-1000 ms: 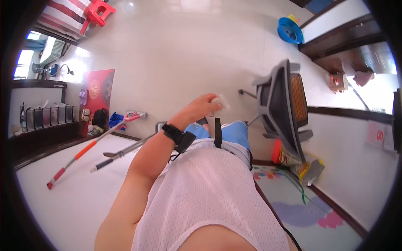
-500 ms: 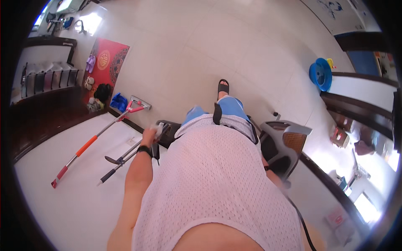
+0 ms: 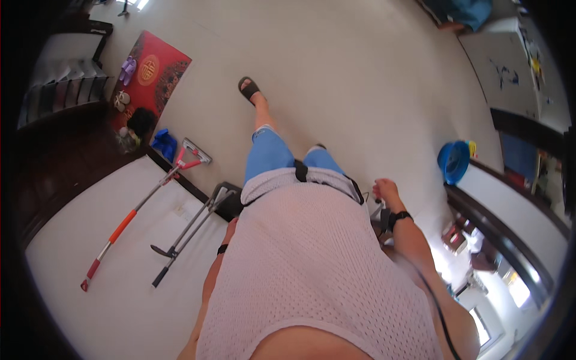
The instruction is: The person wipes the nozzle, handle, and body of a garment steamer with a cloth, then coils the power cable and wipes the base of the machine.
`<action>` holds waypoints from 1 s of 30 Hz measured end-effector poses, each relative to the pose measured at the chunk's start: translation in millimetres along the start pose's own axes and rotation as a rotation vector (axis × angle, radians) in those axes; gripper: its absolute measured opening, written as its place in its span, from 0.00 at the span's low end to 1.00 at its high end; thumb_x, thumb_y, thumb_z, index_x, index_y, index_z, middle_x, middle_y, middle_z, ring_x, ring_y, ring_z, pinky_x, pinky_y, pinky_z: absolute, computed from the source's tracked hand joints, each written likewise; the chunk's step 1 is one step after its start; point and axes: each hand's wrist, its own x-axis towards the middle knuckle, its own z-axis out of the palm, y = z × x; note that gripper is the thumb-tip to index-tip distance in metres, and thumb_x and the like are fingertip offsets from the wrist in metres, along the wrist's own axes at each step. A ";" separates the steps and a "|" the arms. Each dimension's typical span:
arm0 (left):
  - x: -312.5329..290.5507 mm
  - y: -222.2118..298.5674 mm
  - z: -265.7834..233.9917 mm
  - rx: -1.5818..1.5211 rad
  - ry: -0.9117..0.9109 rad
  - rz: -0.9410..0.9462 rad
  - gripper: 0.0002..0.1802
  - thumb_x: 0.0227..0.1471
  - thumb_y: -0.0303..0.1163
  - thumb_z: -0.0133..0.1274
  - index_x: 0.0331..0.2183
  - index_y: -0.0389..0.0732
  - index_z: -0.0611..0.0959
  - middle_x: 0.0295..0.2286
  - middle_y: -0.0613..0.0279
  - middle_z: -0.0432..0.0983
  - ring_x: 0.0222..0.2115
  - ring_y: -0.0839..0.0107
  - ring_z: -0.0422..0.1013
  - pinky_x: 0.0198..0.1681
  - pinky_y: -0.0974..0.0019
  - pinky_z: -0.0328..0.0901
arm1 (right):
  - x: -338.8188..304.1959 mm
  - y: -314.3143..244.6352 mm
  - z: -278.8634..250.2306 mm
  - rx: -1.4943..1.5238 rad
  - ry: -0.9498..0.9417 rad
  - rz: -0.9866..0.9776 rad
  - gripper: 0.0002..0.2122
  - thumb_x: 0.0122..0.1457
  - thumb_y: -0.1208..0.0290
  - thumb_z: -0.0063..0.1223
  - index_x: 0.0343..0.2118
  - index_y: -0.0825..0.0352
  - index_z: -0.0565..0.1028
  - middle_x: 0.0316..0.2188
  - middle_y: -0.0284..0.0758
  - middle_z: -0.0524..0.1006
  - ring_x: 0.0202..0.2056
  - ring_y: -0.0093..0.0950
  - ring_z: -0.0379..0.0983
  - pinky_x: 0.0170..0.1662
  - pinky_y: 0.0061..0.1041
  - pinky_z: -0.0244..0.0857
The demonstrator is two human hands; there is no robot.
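Right hand: my right hand [image 3: 385,189] hangs by my hip, fingers loosely curled on nothing, a black wristband [image 3: 399,217] behind it.
Left hand: hidden behind my shirt; I cannot tell its state.
Nearest thing: a dark dustpan [image 3: 230,201] on the floor, left of my hip.
Floor: an orange-handled mop [image 3: 144,210] lies left of it; a blue basin [image 3: 454,161] is right.

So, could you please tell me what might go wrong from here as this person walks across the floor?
The mop with the orange and red handle and the dark dustpan beside it lie close to the person's left side, so a foot could catch them. The right hand swings near grey chair parts and might knock them. The left hand is hidden behind the shirt, so its grip cannot be judged.
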 end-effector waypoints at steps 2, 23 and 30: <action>12.7 77.8 -34.5 -0.146 0.013 -0.116 0.13 0.56 0.34 0.56 0.41 0.38 0.84 0.37 0.55 0.82 0.37 0.61 0.78 0.46 0.55 0.73 | 10.7 -43.7 21.6 -0.032 -0.007 -0.029 0.12 0.63 0.63 0.54 0.40 0.67 0.79 0.29 0.35 0.82 0.26 0.25 0.79 0.29 0.26 0.73; 215.6 691.8 -646.6 -0.581 0.580 0.555 0.11 0.65 0.35 0.55 0.41 0.38 0.84 0.31 0.73 0.77 0.28 0.83 0.69 0.34 0.77 0.63 | 78.5 -697.3 308.1 -0.350 -0.157 -0.072 0.12 0.63 0.67 0.53 0.43 0.69 0.80 0.31 0.37 0.83 0.27 0.27 0.81 0.31 0.25 0.75; 258.6 811.7 -745.8 -0.348 0.620 0.541 0.15 0.61 0.27 0.55 0.49 0.34 0.80 0.33 0.67 0.76 0.34 0.76 0.71 0.41 0.70 0.67 | 151.9 -967.9 394.6 -0.527 -0.245 -0.188 0.11 0.62 0.67 0.55 0.40 0.70 0.81 0.27 0.37 0.82 0.26 0.27 0.79 0.28 0.28 0.74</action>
